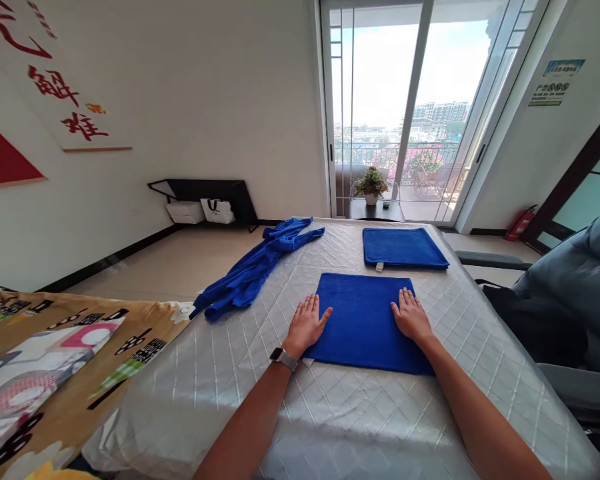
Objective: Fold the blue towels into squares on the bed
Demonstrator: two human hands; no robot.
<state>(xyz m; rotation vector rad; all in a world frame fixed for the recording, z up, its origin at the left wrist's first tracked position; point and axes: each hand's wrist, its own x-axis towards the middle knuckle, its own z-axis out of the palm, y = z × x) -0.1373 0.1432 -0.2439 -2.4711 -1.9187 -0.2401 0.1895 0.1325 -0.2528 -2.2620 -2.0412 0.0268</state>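
Head cam's got left hand (pixel 306 325) and right hand (pixel 413 318) flat on opposite edges of the nearest blue cloth (pixel 361 327), thumbs spread.

I can see one blue cloth (pixel 365 323) from where I sit. It is a deep, bright blue, the same all over, and it looks soft. It has four sides, and it is wider than it is tall. It lies flat and smooth, with no big lumps. I see its far edge and its near edge running almost straight. A tiny white bit pokes out by its near left corner. The cloth rests on a shiny silver cover (pixel 360 420) with a diamond pattern.
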